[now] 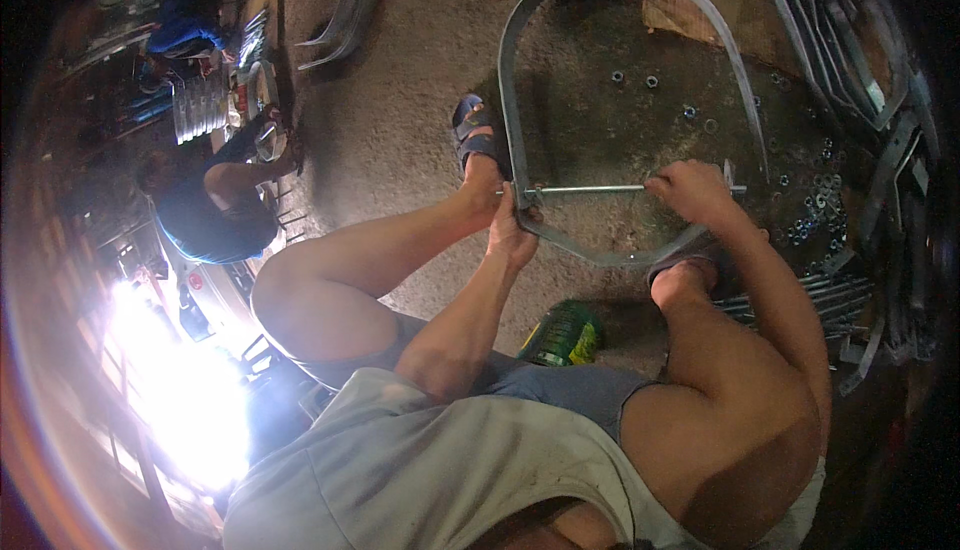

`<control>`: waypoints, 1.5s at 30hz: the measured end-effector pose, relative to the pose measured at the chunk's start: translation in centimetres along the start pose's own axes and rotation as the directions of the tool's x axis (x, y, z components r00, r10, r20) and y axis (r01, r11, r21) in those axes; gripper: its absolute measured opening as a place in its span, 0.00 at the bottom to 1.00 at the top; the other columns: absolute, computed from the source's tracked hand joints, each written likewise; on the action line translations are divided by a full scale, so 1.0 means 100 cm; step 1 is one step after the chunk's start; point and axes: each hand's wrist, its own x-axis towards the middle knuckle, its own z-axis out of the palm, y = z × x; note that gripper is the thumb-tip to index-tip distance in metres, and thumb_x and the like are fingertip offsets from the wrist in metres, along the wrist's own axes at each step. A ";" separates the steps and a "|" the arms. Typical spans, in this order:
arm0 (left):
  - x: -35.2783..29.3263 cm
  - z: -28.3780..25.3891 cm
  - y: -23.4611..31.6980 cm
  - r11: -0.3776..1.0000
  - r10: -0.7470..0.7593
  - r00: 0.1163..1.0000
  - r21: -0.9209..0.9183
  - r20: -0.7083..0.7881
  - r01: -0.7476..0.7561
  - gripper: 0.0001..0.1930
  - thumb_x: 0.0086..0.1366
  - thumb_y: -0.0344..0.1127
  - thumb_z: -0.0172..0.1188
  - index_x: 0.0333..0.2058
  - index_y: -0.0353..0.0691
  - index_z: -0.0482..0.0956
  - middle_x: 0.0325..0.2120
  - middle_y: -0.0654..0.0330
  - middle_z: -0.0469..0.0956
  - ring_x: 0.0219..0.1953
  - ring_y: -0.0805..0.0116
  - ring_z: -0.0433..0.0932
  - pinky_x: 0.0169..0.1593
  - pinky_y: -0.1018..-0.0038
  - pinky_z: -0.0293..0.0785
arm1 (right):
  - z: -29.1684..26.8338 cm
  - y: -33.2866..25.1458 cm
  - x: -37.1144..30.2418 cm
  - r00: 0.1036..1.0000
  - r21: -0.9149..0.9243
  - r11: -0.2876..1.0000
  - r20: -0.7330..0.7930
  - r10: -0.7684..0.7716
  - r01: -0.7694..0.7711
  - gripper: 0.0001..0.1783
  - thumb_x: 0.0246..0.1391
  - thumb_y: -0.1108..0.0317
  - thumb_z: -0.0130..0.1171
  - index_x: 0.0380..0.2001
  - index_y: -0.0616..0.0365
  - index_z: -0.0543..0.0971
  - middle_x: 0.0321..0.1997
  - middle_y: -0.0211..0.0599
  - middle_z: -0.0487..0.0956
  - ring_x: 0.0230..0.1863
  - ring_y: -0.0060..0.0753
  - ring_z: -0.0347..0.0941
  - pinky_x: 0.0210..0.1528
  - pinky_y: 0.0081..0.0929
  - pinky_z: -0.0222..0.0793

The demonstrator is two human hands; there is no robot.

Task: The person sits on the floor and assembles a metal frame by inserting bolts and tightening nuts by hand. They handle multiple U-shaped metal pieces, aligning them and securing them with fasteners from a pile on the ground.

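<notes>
A large hoop of bent flat metal strap point(512, 100) lies in front of me, rounded at the far side and angled at the near side. A long thin metal rod point(590, 189) runs across it, with a nut at the hoop's left corner. My left hand point(513, 238) is closed around that corner of the strap, near the rod's left end. Closer to the hoop's right side, my right hand point(690, 192) pinches the rod from above, its fingers bent over it. The rod's tip sticks out to the right, past my right hand.
Loose nuts point(825, 205) are scattered on the floor at the right, beside a bundle of rods point(800, 300). Bent metal straps point(850, 40) are piled at the far right. A green container point(563, 335) stands between my legs. Another person point(215, 205) sits at the left.
</notes>
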 end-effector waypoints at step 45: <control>-0.010 0.008 0.008 0.998 -0.017 0.985 -0.059 0.171 0.027 0.10 0.73 0.44 0.55 0.40 0.46 0.79 0.33 0.62 0.79 0.31 0.68 0.72 0.39 0.70 0.65 | -0.003 -0.035 0.019 0.975 -0.124 0.979 -0.136 -0.176 0.159 0.18 0.61 0.49 0.54 0.39 0.50 0.81 0.38 0.47 0.83 0.45 0.52 0.79 0.47 0.50 0.70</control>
